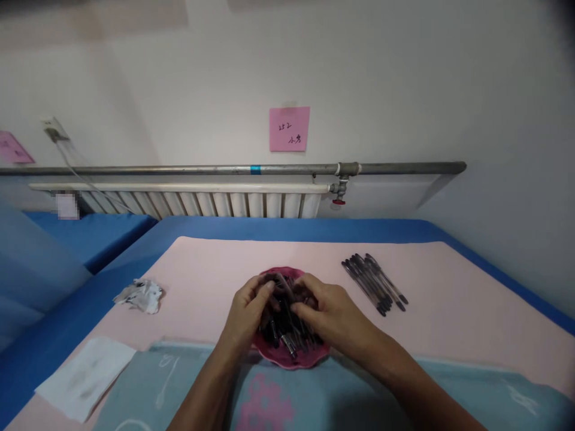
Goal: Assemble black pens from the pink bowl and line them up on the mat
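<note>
A scalloped dark-pink bowl [294,363] in front of me holds a heap of black and clear pen parts [287,341]. Over its left rim, my left hand [249,302] is closed, thumb against fingers; what lies in that pinch is too blurred to name. My right hand [326,305] reaches over the right side, its thumb and fingers closed around thin, see-through pen barrels [287,287]. Both hands almost meet above the heap, and they cover part of it. To the right, a row of capped black pens [375,284] lies on the pink sheet.
A crumpled white wrapper [141,296] and a smudged white paper [85,377] lie at left. Under my forearms spreads a grey-green cloth [188,383]. Beyond the blue table edge [291,229] stand a radiator [256,205] and a wall pipe [193,170].
</note>
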Available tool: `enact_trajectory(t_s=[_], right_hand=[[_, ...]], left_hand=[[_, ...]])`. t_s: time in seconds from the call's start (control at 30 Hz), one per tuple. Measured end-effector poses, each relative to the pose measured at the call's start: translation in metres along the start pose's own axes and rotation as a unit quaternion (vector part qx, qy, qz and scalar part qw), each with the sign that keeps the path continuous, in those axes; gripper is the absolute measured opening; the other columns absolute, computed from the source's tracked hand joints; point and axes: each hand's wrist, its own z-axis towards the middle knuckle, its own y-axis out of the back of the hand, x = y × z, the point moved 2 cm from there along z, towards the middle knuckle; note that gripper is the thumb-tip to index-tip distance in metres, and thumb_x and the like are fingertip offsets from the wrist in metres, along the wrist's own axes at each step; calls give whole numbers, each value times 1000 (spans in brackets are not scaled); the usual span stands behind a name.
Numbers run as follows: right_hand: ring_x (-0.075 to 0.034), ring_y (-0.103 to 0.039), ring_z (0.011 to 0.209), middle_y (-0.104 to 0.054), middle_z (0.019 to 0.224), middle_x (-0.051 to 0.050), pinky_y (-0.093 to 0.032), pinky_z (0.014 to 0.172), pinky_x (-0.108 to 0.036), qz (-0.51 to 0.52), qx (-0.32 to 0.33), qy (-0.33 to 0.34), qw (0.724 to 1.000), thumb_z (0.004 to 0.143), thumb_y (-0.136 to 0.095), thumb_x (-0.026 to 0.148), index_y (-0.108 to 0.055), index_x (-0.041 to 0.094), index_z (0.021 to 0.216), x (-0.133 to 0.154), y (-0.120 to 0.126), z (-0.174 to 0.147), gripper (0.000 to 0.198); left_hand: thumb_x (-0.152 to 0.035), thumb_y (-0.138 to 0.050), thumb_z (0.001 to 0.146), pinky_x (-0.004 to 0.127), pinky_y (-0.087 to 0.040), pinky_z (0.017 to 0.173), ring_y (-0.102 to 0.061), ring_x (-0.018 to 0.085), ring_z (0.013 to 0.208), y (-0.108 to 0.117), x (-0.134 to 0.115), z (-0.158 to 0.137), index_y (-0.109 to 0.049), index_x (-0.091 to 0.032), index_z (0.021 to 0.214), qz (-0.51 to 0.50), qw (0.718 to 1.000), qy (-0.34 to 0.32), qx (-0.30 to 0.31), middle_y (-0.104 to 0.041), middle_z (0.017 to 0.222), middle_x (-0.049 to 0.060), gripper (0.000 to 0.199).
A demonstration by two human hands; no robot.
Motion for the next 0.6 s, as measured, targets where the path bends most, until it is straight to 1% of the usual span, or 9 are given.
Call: enact_trajectory(t_s=[0.03,0.1,0.17,0.23,0.3,0.37,0.43,0.53,0.6], right_hand=[[-15,-58,70,-63,77,1,-40,61,-25,20,6,3,1000,74,-51,14,-54,20,82,2,-3,0,10],[-14,-57,68,-61,75,1,-41,60,-25,41,18,11,999,75,-51,14,-53,20,79,2,-11,2,7],[-15,-57,70,-61,76,1,-41,61,-26,40,21,24,999,78,-51,17,-52,20,78,-2,-16,3,3],[-16,-57,72,-62,78,-1,-42,63,-27,8,15,32,999,80,-49,19,-53,20,78,-7,-20,4,5],[-17,-57,73,-63,80,-3,-41,64,-28,-54,22,30,998,79,-48,15,-54,19,78,-13,-24,4,7],[-19,-58,74,-64,82,-5,-40,63,-29,-125,49,27,991,75,-47,9,-55,18,78,-16,-29,4,12],[-21,-60,76,-66,84,-7,-38,63,-29,-182,76,28,980,72,-46,6,-57,17,79,-16,-36,4,17],[-22,-62,75,-68,85,-8,-34,59,-30,-228,94,27,969,70,-44,4,-59,15,85,-13,-45,2,24],[-21,-62,72,-69,85,-8,-32,57,-29,-232,97,27,967,69,-43,3,-60,15,89,-13,-49,1,29]], left_hand=[[-41,-58,80,17,-29,41,-43,6,45,-2,1,-1,-63,-17,99,-18,999,20,18,-57,60,-3,31],[-38,-63,77,17,-36,47,-49,7,51,-4,2,-2,-64,-17,96,-66,996,41,37,-60,65,-2,28],[-33,-67,75,19,-44,59,-56,9,62,-3,0,-3,-65,-16,91,-115,992,46,37,-63,72,0,24],[-32,-68,74,21,-46,62,-58,10,65,1,-5,-2,-63,-16,86,-152,987,41,24,-64,74,1,21],[-35,-67,74,21,-46,57,-58,11,61,8,-10,-1,-61,-16,86,-162,986,27,-9,-64,72,1,24],[-39,-65,74,21,-44,50,-58,12,58,16,-15,1,-60,-15,91,-145,988,15,-51,-62,68,0,29],[-42,-64,74,20,-42,45,-58,13,56,22,-17,2,-59,-15,96,-118,990,15,-79,-62,68,1,35],[-43,-63,75,19,-41,43,-59,13,56,24,-18,2,-58,-15,101,-99,992,25,-74,-62,68,1,39],[-44,-62,76,19,-40,42,-57,12,51,23,-17,2,-58,-15,105,-94,993,28,-61,-60,64,-1,41]])
